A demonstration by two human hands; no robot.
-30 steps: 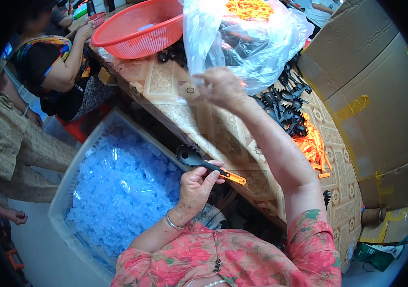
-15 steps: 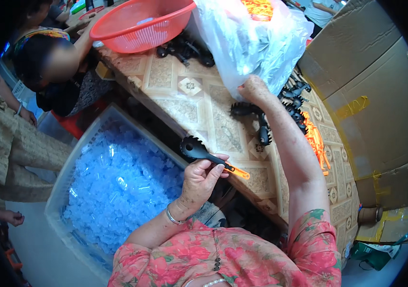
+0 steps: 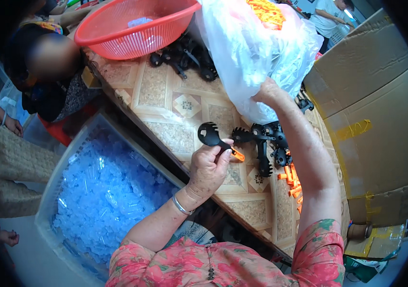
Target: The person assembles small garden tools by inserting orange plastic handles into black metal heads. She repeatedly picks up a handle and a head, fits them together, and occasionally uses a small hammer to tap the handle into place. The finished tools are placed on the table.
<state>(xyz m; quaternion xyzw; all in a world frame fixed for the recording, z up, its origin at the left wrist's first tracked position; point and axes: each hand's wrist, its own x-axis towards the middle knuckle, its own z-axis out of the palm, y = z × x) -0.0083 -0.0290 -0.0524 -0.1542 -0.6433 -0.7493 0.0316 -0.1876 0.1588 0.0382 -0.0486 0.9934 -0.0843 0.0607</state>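
My left hand [image 3: 209, 163] is closed round a toy-sized black pasta server [image 3: 210, 134] with a toothed, holed head and a short orange handle [image 3: 237, 155]. The spoon's head points up and to the left, above the near edge of the table. My right hand [image 3: 267, 92] reaches farther out, its fingers closed at the side of a white translucent plastic bag [image 3: 247, 67]. Orange pieces [image 3: 267, 14] show at the top of the bag. Beside the bag, more black toothed utensil heads [image 3: 263, 150] lie in a loose cluster on the patterned table [image 3: 170, 131].
Orange handles [image 3: 294, 182] lie beside my right forearm. A red plastic basket [image 3: 137, 28] stands at the far left, black parts [image 3: 187, 60] next to it. Left below the table is a bin [image 3: 46, 210] of clear bluish pieces. Cardboard [image 3: 352, 95] rises on the right. People are nearby.
My left hand has moved up and right with the pasta server, from the table's edge to over its top. My right hand stays at the bag. The whole view has shifted slightly.
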